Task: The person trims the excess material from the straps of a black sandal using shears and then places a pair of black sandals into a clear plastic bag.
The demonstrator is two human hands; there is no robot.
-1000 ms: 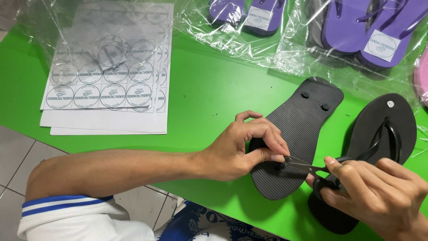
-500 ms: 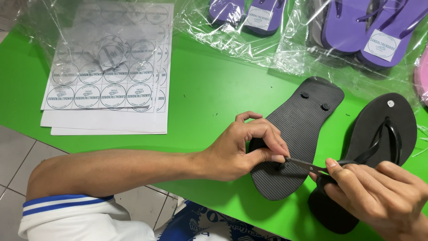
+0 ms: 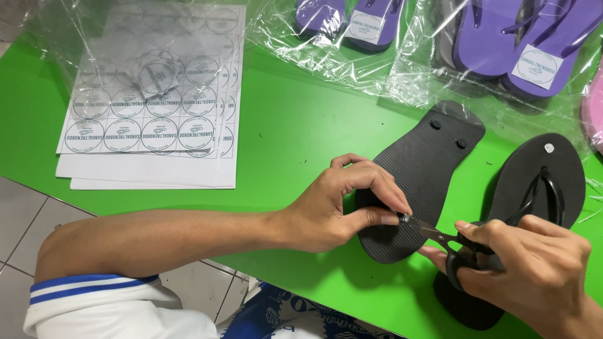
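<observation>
Pinching a small plug on an upturned black sandal sole, left hand fingers pressed together, black scissors gripped in right hand, sticker sheets lying far left

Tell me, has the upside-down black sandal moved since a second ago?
No. The black sandal lies at the same spot relative to the sticker sheets.
</observation>
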